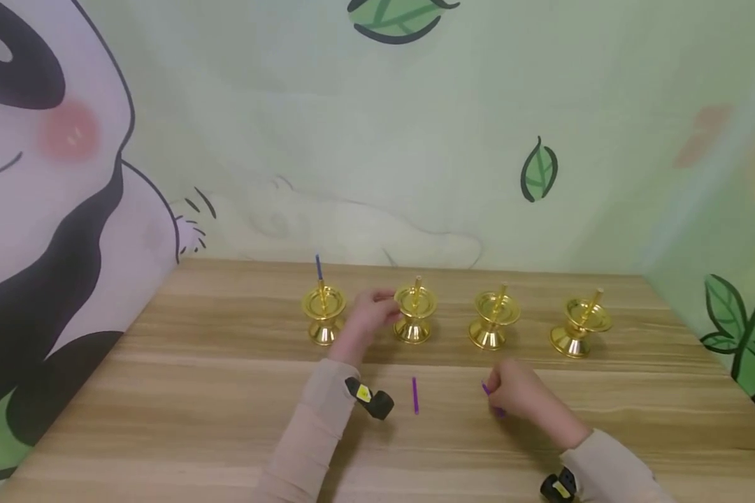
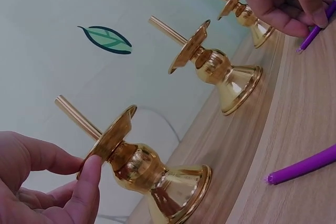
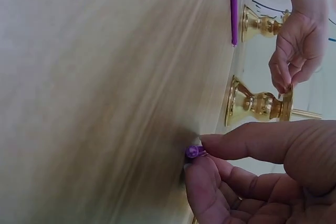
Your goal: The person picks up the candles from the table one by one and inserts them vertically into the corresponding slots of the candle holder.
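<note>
My left hand [image 1: 372, 312] is at the second brass candle holder [image 1: 413, 330] from the left, and its thumb and finger pinch the edge of the dish [image 2: 118, 129]. An upright thin tube stands in the middle of that dish. Low over the wooden table, my right hand [image 1: 514, 388] pinches a slim purple candle [image 3: 194, 151] between thumb and forefinger. In the left wrist view this candle [image 2: 315, 34] slants close above the wood. A second purple candle [image 1: 415, 395] lies on the table between my hands.
Left of my left hand, a similar holder [image 1: 324, 328] bears an upright blue candle [image 1: 319, 267]. Two more brass holders, a nearer one [image 1: 487, 335] and the far right one [image 1: 569, 341], continue the row. Behind the table [image 1: 195, 419] hangs a printed panda backdrop [image 1: 327, 140].
</note>
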`<state>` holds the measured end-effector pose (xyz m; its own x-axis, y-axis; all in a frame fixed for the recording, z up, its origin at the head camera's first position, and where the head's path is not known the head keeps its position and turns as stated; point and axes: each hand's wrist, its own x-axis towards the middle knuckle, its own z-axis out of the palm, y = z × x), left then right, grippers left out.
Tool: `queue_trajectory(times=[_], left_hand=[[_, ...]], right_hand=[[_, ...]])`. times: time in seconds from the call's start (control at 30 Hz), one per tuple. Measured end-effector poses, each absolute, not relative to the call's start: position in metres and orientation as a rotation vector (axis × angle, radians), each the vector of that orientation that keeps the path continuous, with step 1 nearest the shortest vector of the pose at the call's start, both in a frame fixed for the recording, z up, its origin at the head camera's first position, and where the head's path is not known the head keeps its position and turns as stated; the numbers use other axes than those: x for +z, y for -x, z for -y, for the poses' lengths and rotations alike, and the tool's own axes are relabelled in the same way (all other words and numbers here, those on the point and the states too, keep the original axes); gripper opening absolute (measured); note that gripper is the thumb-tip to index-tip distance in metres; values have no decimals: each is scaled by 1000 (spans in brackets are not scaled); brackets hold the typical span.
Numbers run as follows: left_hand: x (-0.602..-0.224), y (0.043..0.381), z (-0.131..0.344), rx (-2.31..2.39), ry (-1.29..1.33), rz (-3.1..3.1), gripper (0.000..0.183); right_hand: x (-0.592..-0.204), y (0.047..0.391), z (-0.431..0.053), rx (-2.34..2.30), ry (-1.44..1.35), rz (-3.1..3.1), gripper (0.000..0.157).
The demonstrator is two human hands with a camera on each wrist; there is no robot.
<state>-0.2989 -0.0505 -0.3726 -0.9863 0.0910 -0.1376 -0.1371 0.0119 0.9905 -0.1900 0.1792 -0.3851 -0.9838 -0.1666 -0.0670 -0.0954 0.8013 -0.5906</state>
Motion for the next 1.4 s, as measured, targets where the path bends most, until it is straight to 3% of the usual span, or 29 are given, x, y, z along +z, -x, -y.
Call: queue_trajectory(times=[0.2,0.47,0.7,0.83,1.1,1.4], left_hand=[[-369,299,50,2099,29,-2104,38],[-372,299,51,2068,18,-2113,38],[-373,297,51,2071,16,-2087,37],[-373,297,50,2088,-9,-2066,36],[-374,298,50,2103,-14,-2011,38],[-375,298,51,2111,-39,-1995,38]], right_hand=[[-383,193,-179,-881,197,-2863,16],[-384,197,-176,-834,245,-2847,34],[-385,199,-176,-847,245,-2830,36],[-384,198,-177,-938,253,-2781,32],[-372,201,-174,-1163,381,-2631,5],[-343,216,-163,-1258,498,-2702,15]])
